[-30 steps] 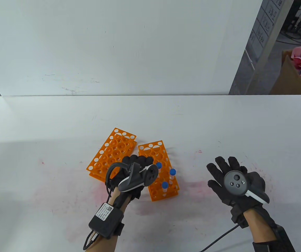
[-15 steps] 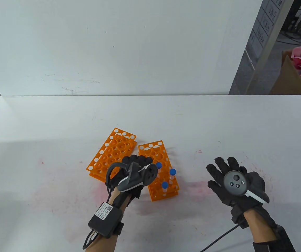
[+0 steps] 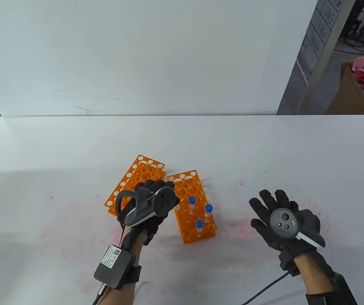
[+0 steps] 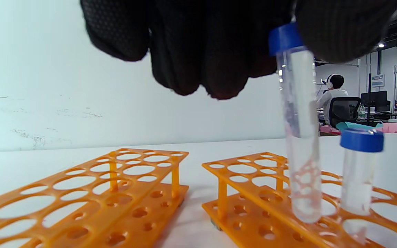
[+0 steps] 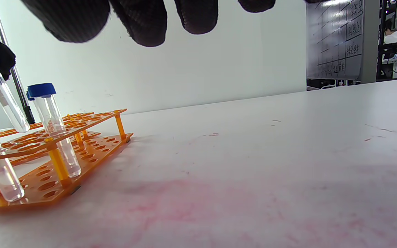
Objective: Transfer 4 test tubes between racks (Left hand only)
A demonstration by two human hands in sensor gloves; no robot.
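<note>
Two orange racks lie side by side: the left rack has no tubes, the right rack has three blue-capped tubes standing at its near end. My left hand hovers over the gap between the racks and pinches a fourth clear tube by its blue cap; the tube hangs upright, its tip just above the right rack's left edge. The held tube also shows in the right wrist view. In the table view the hand hides it. My right hand lies flat and open on the table.
A white table with pink stains bears everything; a white wall panel stands behind it. A cardboard box with coloured paper sits off the table's back right. My right hand's cable trails to the near edge.
My left hand has moved left and slightly away from the right rack's near end, carrying the tube up out of it. The right hand has not moved.
</note>
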